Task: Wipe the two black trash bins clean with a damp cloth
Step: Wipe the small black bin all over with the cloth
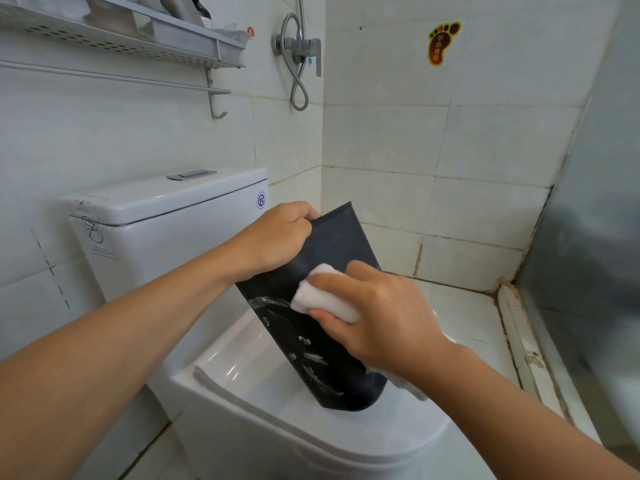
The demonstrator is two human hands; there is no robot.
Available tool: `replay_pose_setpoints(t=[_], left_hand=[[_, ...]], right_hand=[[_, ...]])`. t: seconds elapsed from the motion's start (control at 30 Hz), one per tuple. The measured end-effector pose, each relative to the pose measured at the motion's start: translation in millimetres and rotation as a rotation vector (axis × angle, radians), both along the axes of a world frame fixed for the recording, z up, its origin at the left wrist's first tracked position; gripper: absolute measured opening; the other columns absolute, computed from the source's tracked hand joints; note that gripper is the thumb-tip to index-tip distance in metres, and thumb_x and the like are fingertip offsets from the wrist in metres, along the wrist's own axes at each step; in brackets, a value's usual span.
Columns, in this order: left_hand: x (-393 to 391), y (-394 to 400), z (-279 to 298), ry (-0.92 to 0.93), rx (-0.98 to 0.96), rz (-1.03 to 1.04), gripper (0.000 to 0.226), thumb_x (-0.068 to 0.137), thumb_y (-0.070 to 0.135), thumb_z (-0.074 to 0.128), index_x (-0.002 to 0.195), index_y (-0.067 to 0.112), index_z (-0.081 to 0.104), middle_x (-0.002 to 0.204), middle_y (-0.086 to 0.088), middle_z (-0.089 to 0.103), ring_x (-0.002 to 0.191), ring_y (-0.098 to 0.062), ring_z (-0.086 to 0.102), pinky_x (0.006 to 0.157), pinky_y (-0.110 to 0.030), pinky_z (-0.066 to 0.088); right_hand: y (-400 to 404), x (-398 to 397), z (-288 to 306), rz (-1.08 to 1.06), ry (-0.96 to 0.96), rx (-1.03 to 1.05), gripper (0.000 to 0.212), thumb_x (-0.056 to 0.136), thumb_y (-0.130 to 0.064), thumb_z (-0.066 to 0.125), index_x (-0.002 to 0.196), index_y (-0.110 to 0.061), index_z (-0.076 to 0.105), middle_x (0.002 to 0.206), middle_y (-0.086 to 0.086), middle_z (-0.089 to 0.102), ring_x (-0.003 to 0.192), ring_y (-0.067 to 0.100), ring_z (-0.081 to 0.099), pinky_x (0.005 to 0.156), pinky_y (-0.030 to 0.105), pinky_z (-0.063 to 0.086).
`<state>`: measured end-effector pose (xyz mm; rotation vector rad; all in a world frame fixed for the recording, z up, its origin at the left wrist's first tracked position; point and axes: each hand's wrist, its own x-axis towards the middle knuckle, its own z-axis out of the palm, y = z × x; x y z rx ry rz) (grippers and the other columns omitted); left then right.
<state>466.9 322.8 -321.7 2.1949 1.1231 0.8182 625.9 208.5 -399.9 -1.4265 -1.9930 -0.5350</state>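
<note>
Now a person stands over a closed toilet [311, 434] and wipes a black bin [332, 341]. It rests tilted on the toilet lid, one end leaning away toward 12 o'clock. The left hand [277, 237] curls its fingers over the bin's upper edge, steadying it. The right hand [377, 317] pinches a folded white cloth [322, 296] and presses it to the bin's near face, at about the middle. Wet streaks shine on the lower part, toward 6 o'clock.

This looks like the first bin, partway wiped; no second bin is in view. Next, I judge, the cloth should sweep over the streaked part, then the bin needs turning to reach its other faces.

Around them is a white-tiled bathroom. The cistern [166, 216] stands at 10 o'clock, a metal shelf [121, 36] above it. A shower valve [304, 50] hangs at 12 o'clock and a foot-shaped sticker [440, 43] at 1 o'clock.
</note>
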Motion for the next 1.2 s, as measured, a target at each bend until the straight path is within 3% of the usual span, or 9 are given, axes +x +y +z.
replay_pose_setpoints(t=[0.13,0.23,0.33,0.6,0.77,0.9,1.0,1.07,1.2], left_hand=[[-2.3,-0.6,0.5,-0.007,-0.025,0.013,0.036,0.102,0.004,0.038,0.114,0.014,0.070,0.069,0.017,0.064,0.054,0.004,0.051,0.047,-0.010,0.035],[-0.4,-3.9,1.7,0.004,-0.013,0.006,0.035,0.103,0.004,0.037,0.114,0.014,0.069,0.049,0.022,0.055,0.044,0.005,0.048,0.042,-0.009,0.031],[0.8,-5.8,2.9,0.009,0.000,0.010,0.035,0.104,0.005,0.036,0.115,0.015,0.068,0.049,0.026,0.055,0.047,0.008,0.050,0.043,-0.009,0.032],[2.5,-6.7,-1.6,0.056,0.059,-0.034,0.034,0.106,0.009,0.035,0.119,0.024,0.063,0.046,0.025,0.052,0.048,0.005,0.048,0.047,-0.013,0.033],[7.1,-11.8,0.1,0.031,0.071,-0.078,0.035,0.104,0.008,0.038,0.115,0.025,0.067,0.067,0.024,0.062,0.067,0.006,0.054,0.060,-0.011,0.036],[-0.8,-7.3,-1.3,0.009,0.059,-0.096,0.039,0.102,0.007,0.039,0.110,0.026,0.073,0.089,-0.012,0.073,0.073,-0.010,0.057,0.071,-0.031,0.043],[-7.2,-1.8,-2.6,-0.032,0.043,-0.079,0.043,0.104,0.006,0.038,0.107,0.030,0.073,0.095,0.010,0.074,0.076,0.004,0.063,0.071,-0.018,0.047],[-7.7,-0.2,-2.5,-0.039,0.029,-0.086,0.044,0.105,0.006,0.038,0.107,0.032,0.073,0.105,0.013,0.075,0.089,0.005,0.066,0.072,-0.008,0.048],[-4.8,4.2,-2.1,0.039,0.064,-0.101,0.035,0.108,0.014,0.041,0.116,0.032,0.070,0.117,0.011,0.074,0.104,-0.004,0.065,0.093,-0.018,0.048]], right_hand=[[-17.2,18.3,-19.9,0.011,-0.023,-0.160,0.032,0.093,-0.061,0.053,0.120,-0.049,0.064,0.083,-0.015,0.058,0.062,0.015,0.057,0.052,0.030,0.048],[-23.7,22.9,-20.0,0.008,0.002,-0.255,0.034,0.091,-0.065,0.052,0.122,-0.053,0.060,0.087,-0.016,0.061,0.071,0.015,0.061,0.061,0.032,0.052],[-25.3,23.9,-18.1,0.014,-0.003,-0.306,0.038,0.091,-0.068,0.046,0.123,-0.053,0.059,0.092,-0.017,0.063,0.077,0.015,0.063,0.067,0.031,0.053],[-4.4,5.8,-4.5,-0.026,0.169,-0.114,0.037,0.094,-0.066,0.045,0.118,-0.046,0.064,0.085,-0.013,0.062,0.073,0.012,0.059,0.062,0.034,0.052],[12.2,7.3,11.1,-0.039,0.304,-0.029,0.036,0.092,-0.064,0.046,0.115,-0.045,0.066,0.084,-0.011,0.063,0.076,0.012,0.060,0.065,0.038,0.053],[-0.9,22.4,-5.0,-0.011,0.180,-0.136,0.033,0.090,-0.061,0.054,0.116,-0.045,0.067,0.089,-0.013,0.066,0.080,0.013,0.063,0.066,0.036,0.053],[-14.2,41.6,-23.5,-0.065,0.107,-0.324,0.036,0.090,-0.066,0.052,0.119,-0.049,0.063,0.099,-0.016,0.070,0.089,0.013,0.065,0.076,0.035,0.054],[-19.6,51.7,-31.1,-0.092,0.099,-0.375,0.037,0.089,-0.069,0.050,0.120,-0.051,0.060,0.102,-0.018,0.070,0.091,0.012,0.065,0.078,0.034,0.054],[-21.8,55.9,-33.8,-0.107,0.125,-0.355,0.034,0.089,-0.069,0.049,0.117,-0.052,0.061,0.097,-0.020,0.069,0.089,0.009,0.063,0.077,0.029,0.052]])
